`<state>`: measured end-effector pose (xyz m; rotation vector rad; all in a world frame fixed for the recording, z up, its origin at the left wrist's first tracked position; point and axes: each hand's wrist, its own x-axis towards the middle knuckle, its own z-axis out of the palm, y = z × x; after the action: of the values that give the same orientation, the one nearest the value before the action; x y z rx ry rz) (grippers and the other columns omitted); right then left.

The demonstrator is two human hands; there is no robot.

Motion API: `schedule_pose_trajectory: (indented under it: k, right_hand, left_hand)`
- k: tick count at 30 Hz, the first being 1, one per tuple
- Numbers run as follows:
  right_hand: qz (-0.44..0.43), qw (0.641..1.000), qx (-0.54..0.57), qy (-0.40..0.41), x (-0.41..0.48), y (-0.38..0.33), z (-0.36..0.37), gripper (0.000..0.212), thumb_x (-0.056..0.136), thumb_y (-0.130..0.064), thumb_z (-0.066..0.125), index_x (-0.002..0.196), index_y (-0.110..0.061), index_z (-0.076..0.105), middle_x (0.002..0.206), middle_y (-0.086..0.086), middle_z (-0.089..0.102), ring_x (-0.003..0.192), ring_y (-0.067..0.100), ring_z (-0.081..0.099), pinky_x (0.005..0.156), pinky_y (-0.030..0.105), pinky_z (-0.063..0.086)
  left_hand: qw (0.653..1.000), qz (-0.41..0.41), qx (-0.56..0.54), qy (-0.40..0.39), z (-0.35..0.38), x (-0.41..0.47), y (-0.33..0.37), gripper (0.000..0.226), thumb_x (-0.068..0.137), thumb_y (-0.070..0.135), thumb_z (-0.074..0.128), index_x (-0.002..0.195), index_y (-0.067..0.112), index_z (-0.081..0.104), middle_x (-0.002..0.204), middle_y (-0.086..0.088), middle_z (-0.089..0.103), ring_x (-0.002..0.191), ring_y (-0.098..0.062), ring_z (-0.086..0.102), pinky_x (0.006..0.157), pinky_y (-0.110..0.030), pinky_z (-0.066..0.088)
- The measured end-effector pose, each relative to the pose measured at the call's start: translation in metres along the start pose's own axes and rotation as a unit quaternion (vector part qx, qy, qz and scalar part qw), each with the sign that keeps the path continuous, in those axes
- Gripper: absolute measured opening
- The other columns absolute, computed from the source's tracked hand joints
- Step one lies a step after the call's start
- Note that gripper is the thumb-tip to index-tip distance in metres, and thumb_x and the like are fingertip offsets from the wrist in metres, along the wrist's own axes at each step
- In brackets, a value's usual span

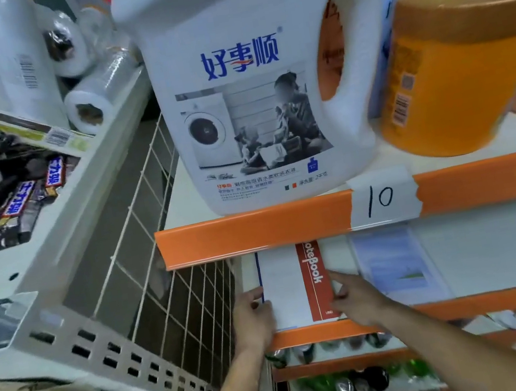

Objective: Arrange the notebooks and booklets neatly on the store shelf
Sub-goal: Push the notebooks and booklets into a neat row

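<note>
Left hand (254, 315): fingers curled over the left edge of the notebook (285, 293), gripping it. Right hand (357, 294): thumb and fingers pinch the same notebook's right edge, against its red title band. The notebook, white-covered, lies flat between both hands on the shelf (497, 244), its near edge at the orange front lip. A pale blue booklet (394, 261) lies flat just beyond the right hand. Above both hands, on the next shelf up: a white detergent jug (250, 94), an orange tub (453, 67), and a price tag (383, 198) marked "10".
</note>
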<state>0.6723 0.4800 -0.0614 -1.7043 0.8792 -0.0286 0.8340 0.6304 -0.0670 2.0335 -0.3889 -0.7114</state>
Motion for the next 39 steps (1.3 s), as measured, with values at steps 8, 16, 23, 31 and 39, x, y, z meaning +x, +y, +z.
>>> schedule_pose_trajectory:
  k: [8, 16, 23, 31, 39]
  right_hand:
    - [0.011, 0.999, -0.032, -0.003, -0.01, -0.01, 0.004, 0.067, 0.097, -0.01, 0.059, 0.152, -0.039, 0.034, 0.091, -0.015, 0.068, 0.069, -0.001, 0.07, 0.061, 0.01, 0.048]
    - [0.039, 0.998, -0.041, 0.016, -0.011, -0.011, 0.007, 0.056, 0.098, -0.015, 0.058, 0.149, -0.029, 0.042, 0.093, -0.016, 0.064, 0.079, 0.004, 0.07, 0.064, 0.012, 0.051]
    - [0.041, 0.998, -0.052, 0.014, -0.01, -0.009, 0.008, 0.054, 0.1, -0.022, 0.056, 0.15, -0.035, 0.04, 0.109, -0.006, 0.065, 0.088, 0.005, 0.069, 0.081, 0.018, 0.054]
    - [0.047, 0.993, -0.091, 0.054, -0.014, -0.012, 0.0, 0.056, 0.097, -0.027, 0.06, 0.149, -0.025, 0.04, 0.106, -0.001, 0.066, 0.087, 0.008, 0.067, 0.073, 0.014, 0.05]
    - [-0.035, 0.944, -0.291, 0.149, -0.062, -0.039, -0.065, 0.064, 0.095, -0.037, 0.059, 0.154, -0.028, 0.035, 0.153, -0.002, 0.043, 0.131, 0.018, 0.05, 0.108, 0.033, 0.042]
  left_hand:
    - [1.0, 0.023, 0.006, -0.002, -0.008, -0.001, -0.007, 0.035, 0.098, 0.009, 0.061, 0.132, 0.015, 0.062, 0.141, 0.0, 0.056, 0.115, -0.006, 0.051, 0.099, -0.016, 0.039]
    - [0.999, 0.017, -0.031, -0.011, -0.014, -0.002, -0.013, 0.034, 0.096, 0.011, 0.065, 0.13, 0.013, 0.065, 0.133, 0.0, 0.062, 0.115, -0.011, 0.055, 0.104, -0.027, 0.043]
    - [0.999, 0.007, -0.033, -0.008, -0.012, -0.005, -0.01, 0.032, 0.098, 0.013, 0.064, 0.13, 0.016, 0.065, 0.129, 0.003, 0.062, 0.115, -0.01, 0.055, 0.104, -0.027, 0.044]
    - [0.998, 0.047, 0.03, 0.0, -0.008, -0.014, 0.005, 0.034, 0.1, 0.023, 0.058, 0.134, 0.021, 0.055, 0.134, 0.006, 0.052, 0.12, -0.01, 0.051, 0.106, -0.031, 0.044]
    - [0.916, 0.301, 0.267, -0.01, 0.018, -0.042, 0.078, 0.047, 0.097, 0.029, 0.054, 0.143, 0.02, 0.05, 0.141, 0.005, 0.051, 0.132, -0.014, 0.042, 0.112, -0.029, 0.036]
